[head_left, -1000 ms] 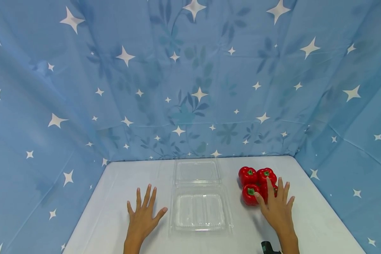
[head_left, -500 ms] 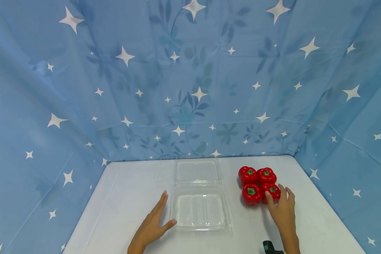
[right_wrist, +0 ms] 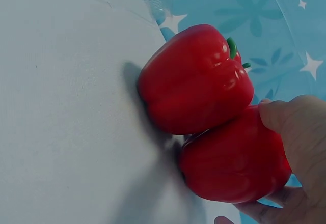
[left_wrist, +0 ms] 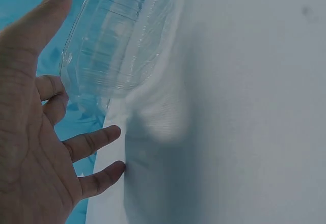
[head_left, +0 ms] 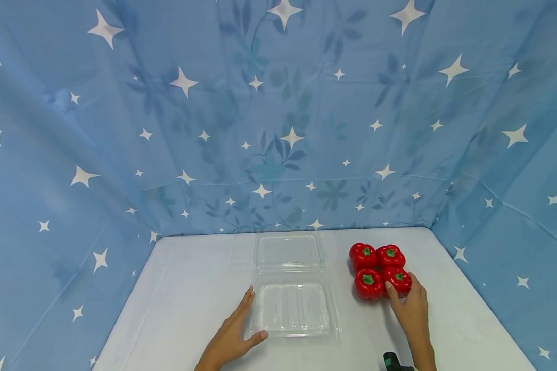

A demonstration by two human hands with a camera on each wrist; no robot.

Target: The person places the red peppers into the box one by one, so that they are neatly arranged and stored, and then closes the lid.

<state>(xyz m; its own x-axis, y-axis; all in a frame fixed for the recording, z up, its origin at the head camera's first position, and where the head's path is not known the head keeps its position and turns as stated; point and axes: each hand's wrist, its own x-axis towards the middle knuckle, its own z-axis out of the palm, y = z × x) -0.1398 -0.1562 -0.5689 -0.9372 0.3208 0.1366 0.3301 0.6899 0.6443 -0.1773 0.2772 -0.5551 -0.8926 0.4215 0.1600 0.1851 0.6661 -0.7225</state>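
Observation:
Several red bell peppers stand bunched on the table's right side. My right hand (head_left: 410, 309) grips the near-right bell pepper (head_left: 396, 281), thumb on its left and fingers round its right. In the right wrist view this bell pepper (right_wrist: 234, 158) leans against the near-left bell pepper (right_wrist: 193, 84), with the thumb pressed on it and fingers below. My left hand (head_left: 229, 335), its fingers mostly straight and thumb spread, is at the left edge of a clear plastic clamshell container (head_left: 292, 309). Whether its fingers touch the container (left_wrist: 117, 40) I cannot tell.
The clamshell lies open, its lid (head_left: 288, 251) folded back toward the far edge. Two more bell peppers (head_left: 363, 256) stand behind the front pair. A blue star-patterned curtain (head_left: 278, 129) surrounds the white table (head_left: 167, 288) at the back and sides.
My right hand has come down from over the peppers and closed round the near-right one. The left hand has moved right to the container's edge, its fingers drawn together.

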